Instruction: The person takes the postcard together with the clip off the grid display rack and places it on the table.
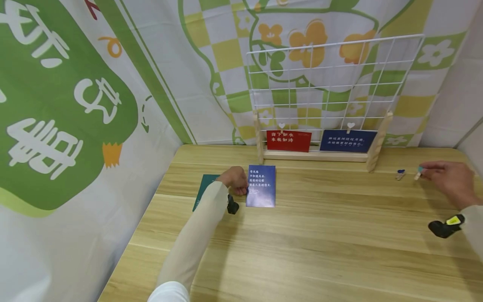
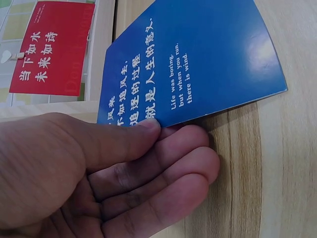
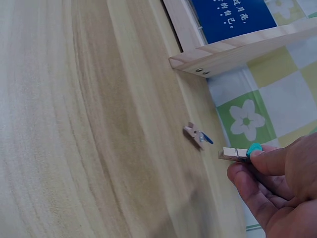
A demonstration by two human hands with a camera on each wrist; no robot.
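Observation:
My left hand (image 1: 235,179) pinches the edge of a blue card (image 1: 261,186) with white writing, thumb on its printed face. In the left wrist view that blue card (image 2: 193,64) is tilted, and the other fingers curl beneath its edge. At the right, my right hand (image 1: 450,180) holds a small wooden clothespin (image 3: 233,153) with a teal top between thumb and fingers. A second clothespin (image 3: 194,136), with a dark blue top, lies on the table just beside it. Partly under my left forearm is a green card (image 1: 205,188).
A white wire grid (image 1: 332,79) stands in a wooden base (image 1: 315,156) at the back of the table (image 1: 302,247). Clothespins with white hearts hold a red card (image 1: 288,141) and another blue card (image 1: 348,141) on it. A patterned cloth hangs behind.

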